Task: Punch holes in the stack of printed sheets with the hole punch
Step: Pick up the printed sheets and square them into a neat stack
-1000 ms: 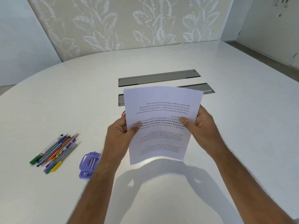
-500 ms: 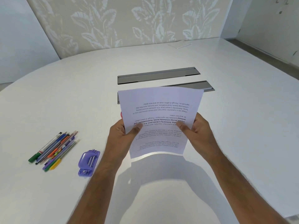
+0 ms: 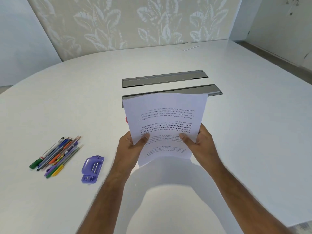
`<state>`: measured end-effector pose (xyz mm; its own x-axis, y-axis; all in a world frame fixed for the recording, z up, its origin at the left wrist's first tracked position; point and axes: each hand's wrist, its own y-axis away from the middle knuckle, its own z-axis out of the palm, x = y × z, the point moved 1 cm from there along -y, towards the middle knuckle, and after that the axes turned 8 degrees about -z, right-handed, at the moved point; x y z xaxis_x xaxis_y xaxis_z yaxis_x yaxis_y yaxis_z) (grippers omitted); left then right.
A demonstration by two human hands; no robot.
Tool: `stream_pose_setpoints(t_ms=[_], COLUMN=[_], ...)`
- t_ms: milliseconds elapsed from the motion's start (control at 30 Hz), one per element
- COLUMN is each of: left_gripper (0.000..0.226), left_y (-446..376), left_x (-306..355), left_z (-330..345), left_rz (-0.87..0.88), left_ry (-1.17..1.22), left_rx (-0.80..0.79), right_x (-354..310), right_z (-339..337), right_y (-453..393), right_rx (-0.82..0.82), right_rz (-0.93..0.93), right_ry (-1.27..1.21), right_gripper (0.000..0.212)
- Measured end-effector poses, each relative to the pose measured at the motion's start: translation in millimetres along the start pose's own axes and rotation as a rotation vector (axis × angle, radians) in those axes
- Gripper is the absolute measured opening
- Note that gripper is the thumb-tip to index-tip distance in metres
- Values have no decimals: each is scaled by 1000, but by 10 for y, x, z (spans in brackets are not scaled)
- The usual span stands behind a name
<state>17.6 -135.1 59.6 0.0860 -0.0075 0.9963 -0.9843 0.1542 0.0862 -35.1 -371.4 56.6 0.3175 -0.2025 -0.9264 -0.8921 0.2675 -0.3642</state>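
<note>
left hand [image 3: 130, 150] and right hand [image 3: 200, 144] pinch printed sheets [image 3: 166, 122], thumbs on top | hole punch [image 3: 92, 168] left of sheets, untouched, on counter [image 3: 244, 132]

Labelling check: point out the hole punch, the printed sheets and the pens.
hole punch [image 3: 92, 168]: head view, purple lever top.
printed sheets [image 3: 166, 115]: head view, upper printed area.
pens [image 3: 55, 157]: head view, middle of the bundle.
</note>
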Motion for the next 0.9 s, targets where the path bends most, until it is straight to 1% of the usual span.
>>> stream_pose_setpoints(t_ms=[100, 200, 367, 467, 533, 600, 700, 767, 900], left_gripper=[16, 16, 31, 35, 31, 28, 29, 30, 37], left_y=[-5, -15, -31, -32, -21, -3, 18, 28, 29], left_x=[0, 28, 154, 249, 303, 338, 362, 364, 323], left_z=[-21, -46, -97, -110, -112, -104, -76, -66, -65], left_rz=[-14, -5, 6, 11, 34, 51, 54, 65, 70], left_ry=[-22, 5, 147, 289, 335, 374, 428, 460, 554], left_rx=[6, -4, 3, -47, -70, -97, -117, -129, -156], right_x=[-1, -6, 64, 88, 99, 98, 105, 131, 176], right_z=[-2, -45, -143, -176, -195, -202, -206, -213, -191], right_y=[10, -23, -27, -20, -21, -14, -5, -1, -1], right_rx=[-7, -25, -10, 23, 38, 60, 124, 158, 168], right_rz=[-8, -10, 43, 48, 52, 74, 131, 163, 196], right_ry=[2, 8, 54, 88, 72, 15, -123, -201, -432], right_gripper=[38, 34, 20, 21, 23, 30, 50, 58, 52])
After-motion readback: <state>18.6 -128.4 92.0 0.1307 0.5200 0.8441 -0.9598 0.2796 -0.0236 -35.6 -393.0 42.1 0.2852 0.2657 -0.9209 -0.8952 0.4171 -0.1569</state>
